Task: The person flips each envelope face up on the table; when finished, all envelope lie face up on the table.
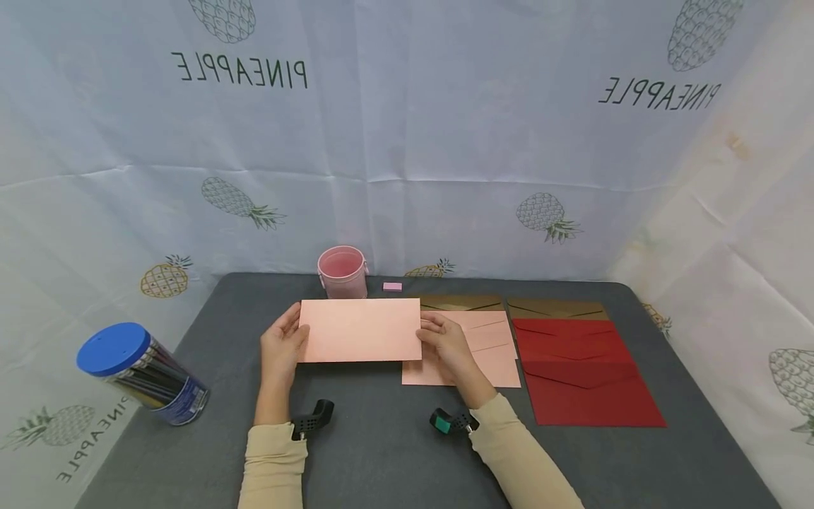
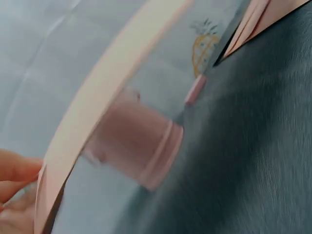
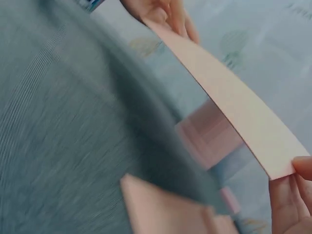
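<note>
A pale pink envelope [image 1: 360, 331] is held up between both hands, its plain side towards the head camera. My left hand [image 1: 280, 348] pinches its left edge, thumb in front and fingers behind. At the opposite edge my right hand [image 1: 450, 346] pinches the same envelope, as the right wrist view also shows with the thumb on top of the envelope [image 3: 234, 102]. Under and beside the right hand lie more pink envelopes [image 1: 492, 346], overlapping on the table. Behind the held envelope stands a pink bucket [image 1: 343, 272], partly covered by it in the left wrist view.
Red envelopes [image 1: 591, 382] overlap at the right, with gold envelopes [image 1: 556, 309] behind them. A small pink block [image 1: 392, 287] lies beside the bucket. A blue-lidded clear jar of dark sticks [image 1: 146, 375] stands on the grey table [image 1: 375, 452] at the left. Pineapple-print cloth hangs behind.
</note>
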Demonstrator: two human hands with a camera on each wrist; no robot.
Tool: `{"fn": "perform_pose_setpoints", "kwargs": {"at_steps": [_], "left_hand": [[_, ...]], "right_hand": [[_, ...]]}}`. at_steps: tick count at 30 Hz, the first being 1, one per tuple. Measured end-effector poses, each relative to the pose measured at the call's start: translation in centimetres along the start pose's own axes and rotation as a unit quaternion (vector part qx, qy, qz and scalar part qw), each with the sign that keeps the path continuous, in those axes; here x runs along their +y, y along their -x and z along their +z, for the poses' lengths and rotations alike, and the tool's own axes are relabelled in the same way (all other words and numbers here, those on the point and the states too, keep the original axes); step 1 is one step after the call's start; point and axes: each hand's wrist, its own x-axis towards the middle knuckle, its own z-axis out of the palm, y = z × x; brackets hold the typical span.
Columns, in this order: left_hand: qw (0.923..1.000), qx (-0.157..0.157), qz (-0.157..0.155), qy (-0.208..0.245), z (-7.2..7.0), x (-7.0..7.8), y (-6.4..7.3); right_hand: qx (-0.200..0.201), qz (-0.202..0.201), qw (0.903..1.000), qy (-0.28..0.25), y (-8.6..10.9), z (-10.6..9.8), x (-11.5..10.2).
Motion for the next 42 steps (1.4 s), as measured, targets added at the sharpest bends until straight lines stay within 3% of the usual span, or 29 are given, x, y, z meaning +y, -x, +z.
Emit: {"fn": "perform_pose_setpoints", "kwargs": {"at_steps": [3, 5, 7, 9, 13, 15, 17, 23, 26, 29, 32, 34, 39, 42], "left_hand": [[0.9921, 0.035, 0.094, -0.075, 1.3, 1.8, 0.9], [0.9798, 0.057, 0.154, -0.114, 2.6, 3.0, 1.9], [0.9694, 0.05, 0.203, -0.128, 4.1, 4.4, 3.2], [0.9617, 0.011, 0.241, -0.13, 5.7, 5.6, 4.7], [0.9451, -0.121, 0.273, -0.133, 8.7, 7.3, 8.0], [0.9355, -0.166, 0.281, -0.136, 9.6, 7.8, 9.2], [0.9296, -0.189, 0.292, -0.121, 10.2, 8.0, 10.1], [0.92, -0.203, 0.334, -0.025, 10.5, 8.2, 10.5], [0.9218, -0.195, 0.335, 0.005, 10.4, 8.2, 10.3], [0.9312, -0.183, 0.315, 0.012, 10.1, 8.2, 9.9], [0.9434, -0.185, 0.274, 0.019, 9.9, 8.2, 9.3], [0.9466, -0.199, 0.251, 0.036, 9.7, 8.0, 8.9], [0.9447, -0.234, 0.217, 0.077, 9.2, 7.5, 7.8], [0.9455, -0.243, 0.194, 0.094, 8.8, 7.1, 7.2]], "right_hand": [[0.004, -0.022, 0.9991, -0.036, 0.8, 0.0, -1.5], [-0.001, -0.044, 0.9976, -0.053, 1.4, 0.0, -2.4], [-0.003, -0.066, 0.9961, -0.058, 2.0, 0.2, -3.2], [-0.002, -0.096, 0.9942, -0.049, 2.7, 0.4, -4.0], [-0.008, -0.184, 0.9828, 0.016, 4.5, 1.4, -5.3], [-0.016, -0.241, 0.9692, 0.05, 5.3, 1.9, -5.8], [-0.028, -0.297, 0.951, 0.083, 6.0, 2.4, -6.0], [-0.085, -0.42, 0.8912, 0.147, 7.0, 3.0, -6.4], [-0.101, -0.444, 0.8724, 0.177, 7.1, 2.8, -6.6], [-0.108, -0.445, 0.8654, 0.203, 7.0, 2.1, -6.6], [-0.098, -0.43, 0.8711, 0.217, 6.8, 1.2, -6.5], [-0.079, -0.412, 0.8818, 0.215, 6.6, 0.3, -6.4], [-0.009, -0.385, 0.8993, 0.207, 7.1, -1.5, -7.5], [0.033, -0.382, 0.8994, 0.21, 6.9, -3.2, -7.5]]}}
